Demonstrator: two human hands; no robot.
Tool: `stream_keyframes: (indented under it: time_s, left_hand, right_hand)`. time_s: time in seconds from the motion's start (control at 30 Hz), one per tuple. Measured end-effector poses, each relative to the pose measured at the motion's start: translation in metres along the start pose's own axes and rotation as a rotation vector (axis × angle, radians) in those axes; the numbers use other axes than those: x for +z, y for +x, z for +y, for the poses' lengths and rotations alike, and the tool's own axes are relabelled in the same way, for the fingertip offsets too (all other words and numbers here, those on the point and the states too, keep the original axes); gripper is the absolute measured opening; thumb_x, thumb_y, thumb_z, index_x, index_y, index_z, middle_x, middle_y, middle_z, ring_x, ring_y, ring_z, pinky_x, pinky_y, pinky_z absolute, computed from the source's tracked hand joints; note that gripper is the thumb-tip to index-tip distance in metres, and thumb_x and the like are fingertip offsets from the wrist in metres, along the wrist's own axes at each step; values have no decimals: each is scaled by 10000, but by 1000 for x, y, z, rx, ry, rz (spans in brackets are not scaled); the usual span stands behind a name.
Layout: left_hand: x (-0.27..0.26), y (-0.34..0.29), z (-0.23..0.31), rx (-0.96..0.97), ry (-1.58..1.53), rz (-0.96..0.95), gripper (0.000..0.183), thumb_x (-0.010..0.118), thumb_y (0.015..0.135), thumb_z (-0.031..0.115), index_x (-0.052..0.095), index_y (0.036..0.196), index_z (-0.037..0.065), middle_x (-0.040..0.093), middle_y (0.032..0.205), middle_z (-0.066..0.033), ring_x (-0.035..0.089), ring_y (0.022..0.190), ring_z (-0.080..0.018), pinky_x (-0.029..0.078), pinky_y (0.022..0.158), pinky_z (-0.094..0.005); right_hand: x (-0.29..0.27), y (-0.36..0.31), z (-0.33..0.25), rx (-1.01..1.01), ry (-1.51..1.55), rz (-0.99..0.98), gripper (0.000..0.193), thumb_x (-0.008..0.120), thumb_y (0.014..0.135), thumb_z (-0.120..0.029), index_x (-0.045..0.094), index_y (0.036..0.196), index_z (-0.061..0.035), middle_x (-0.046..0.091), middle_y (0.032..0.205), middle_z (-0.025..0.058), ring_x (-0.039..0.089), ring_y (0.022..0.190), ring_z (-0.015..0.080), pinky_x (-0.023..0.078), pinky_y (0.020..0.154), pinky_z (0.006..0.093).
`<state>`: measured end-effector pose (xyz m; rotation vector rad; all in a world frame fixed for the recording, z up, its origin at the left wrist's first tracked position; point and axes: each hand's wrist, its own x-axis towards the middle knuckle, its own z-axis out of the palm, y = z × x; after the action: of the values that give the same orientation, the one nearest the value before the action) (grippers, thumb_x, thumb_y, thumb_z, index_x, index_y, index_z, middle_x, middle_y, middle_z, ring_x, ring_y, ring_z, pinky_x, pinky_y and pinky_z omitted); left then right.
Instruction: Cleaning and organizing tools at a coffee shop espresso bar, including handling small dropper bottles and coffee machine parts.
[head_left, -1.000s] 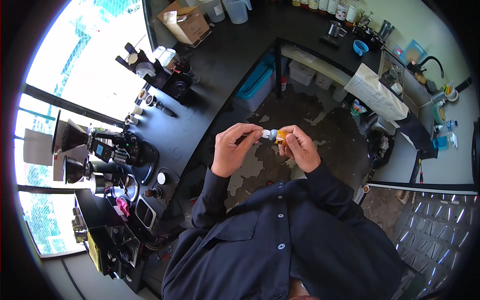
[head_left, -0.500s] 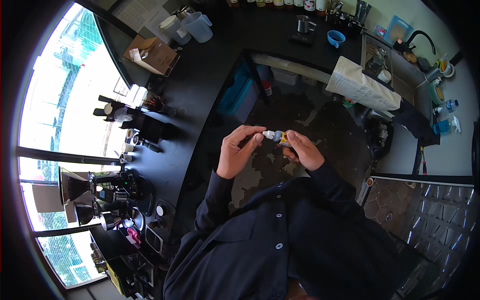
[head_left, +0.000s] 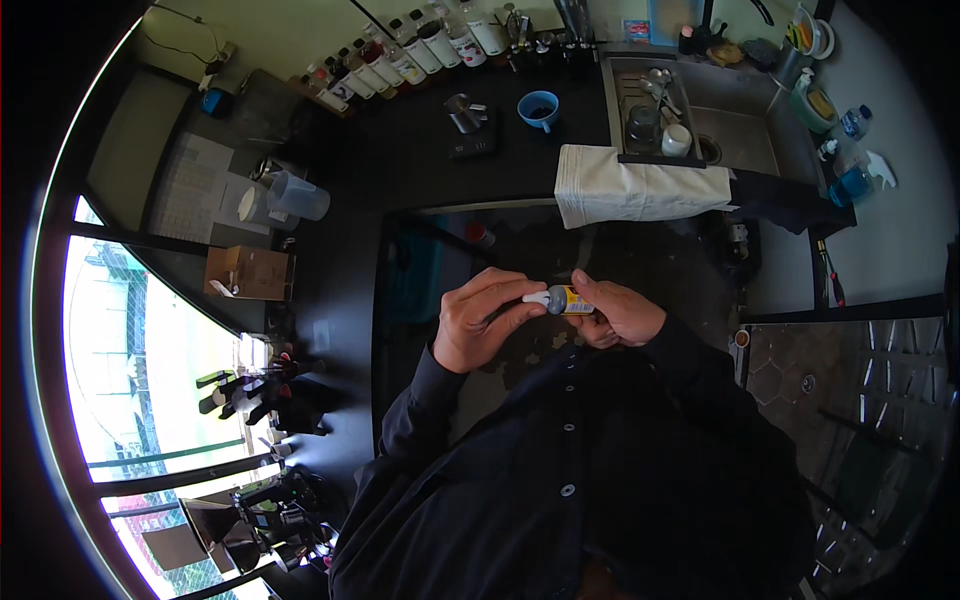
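Note:
A small squeeze bottle with a grey shoulder, a yellow label and a white tip is held between my two hands in front of my chest. My right hand is closed around its labelled body, thumb on top. The fingertips of my left hand pinch the white cap at the other end. The bottle lies roughly level, cap toward the left. Whether the cap is loose on the bottle cannot be made out.
A dark counter runs along the left and far sides. On it stand a blue cup, a metal pitcher on a scale, several bottles, a plastic jug and a cardboard box. A towel hangs before the sink.
My view has swung to the right and toward the far counter, bringing the sink and bottle row more into sight. Both hands stay at the squeeze bottle, with the left fingers closer around its cap.

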<state>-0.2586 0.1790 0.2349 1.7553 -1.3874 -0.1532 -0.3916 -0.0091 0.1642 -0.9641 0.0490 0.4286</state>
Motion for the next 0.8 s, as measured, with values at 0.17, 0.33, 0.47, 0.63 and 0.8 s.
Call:
stream_keyframes:
  time_s: [0.17,0.33,0.47,0.63,0.8]
  left_hand:
    - [32,47,-14,-30,-201,-86,236,780,812,68,727,1036,17,713,936,-112,698,850,-207,541,727,-295]
    - [40,76,-31,18,-354,-144,226,749,856,124,724,1052,14,716,966,-107,698,877,-214,545,758,-318]
    - [34,87,-42,61,-431,-185,247,737,870,150,726,1083,27,713,973,-108,696,873,-195,548,753,-322]
    - [-11,71,-76,6,-423,-81,312,689,920,196,693,1178,22,695,1073,-127,688,917,-201,547,805,-301]
    - [-74,42,-104,-193,-1392,699,895,183,979,683,303,1489,-43,399,1509,-203,421,1389,-290,410,1120,-365]
  right_hand:
    - [-23,-25,6,-291,-126,330,532,360,1039,-530,539,1062,-29,460,694,-16,387,564,41,311,502,212]
    - [-29,-35,25,-483,-138,462,408,490,1037,-401,535,1174,-19,535,824,9,459,658,50,382,571,205]
    - [-39,-27,17,-477,-16,447,400,491,1036,-403,529,1134,-16,549,824,24,470,634,62,399,567,218]
    - [-39,28,-14,-426,-109,352,387,487,1036,-404,518,1103,-24,549,815,30,465,627,60,399,562,222]
    - [-32,115,-30,-396,-30,255,365,504,1032,-388,511,1148,-42,556,828,42,454,630,65,389,566,226]
